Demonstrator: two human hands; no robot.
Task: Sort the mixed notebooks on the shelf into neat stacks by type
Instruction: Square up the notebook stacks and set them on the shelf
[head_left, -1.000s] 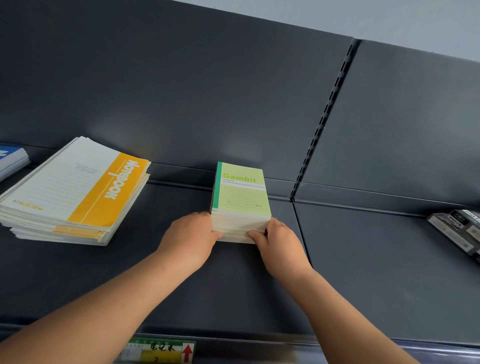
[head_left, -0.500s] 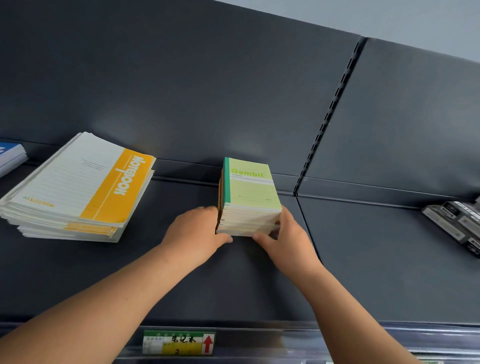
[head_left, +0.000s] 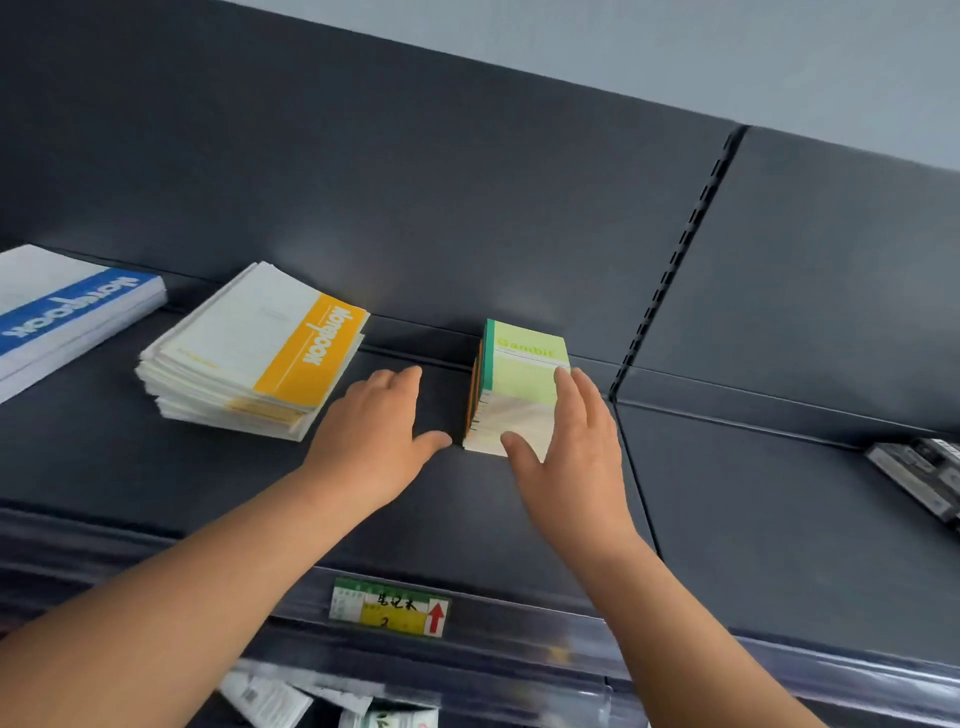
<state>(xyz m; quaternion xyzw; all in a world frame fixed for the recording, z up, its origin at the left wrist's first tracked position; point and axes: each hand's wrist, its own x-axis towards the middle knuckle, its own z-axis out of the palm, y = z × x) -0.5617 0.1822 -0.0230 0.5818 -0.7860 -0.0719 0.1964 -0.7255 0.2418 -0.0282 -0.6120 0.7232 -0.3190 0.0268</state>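
Note:
A stack of small notebooks with a light green "Gambit" cover (head_left: 524, 364) stands on the dark shelf (head_left: 779, 519), near the back wall. My right hand (head_left: 571, 457) lies against the stack's right front corner with fingers straight and the thumb in front of it. My left hand (head_left: 379, 431) hovers flat to the left of the stack, fingers spread, its thumb tip close to the stack's lower left corner. A stack of large white notebooks with an orange band (head_left: 254, 358) lies further left. Another stack with a blue band (head_left: 67, 317) lies at the far left edge.
A slotted upright (head_left: 670, 270) divides the back panel just right of the green stack. Dark boxed items (head_left: 919, 467) lie at the shelf's far right. A green and yellow price label (head_left: 389, 607) sits on the front rail. Packets show on the shelf below (head_left: 270, 701).
Both hands have let go of the green stack's front corners; the left hand moved off to the left and opened flat. The view shifted, bringing the blue-banded stack into sight.

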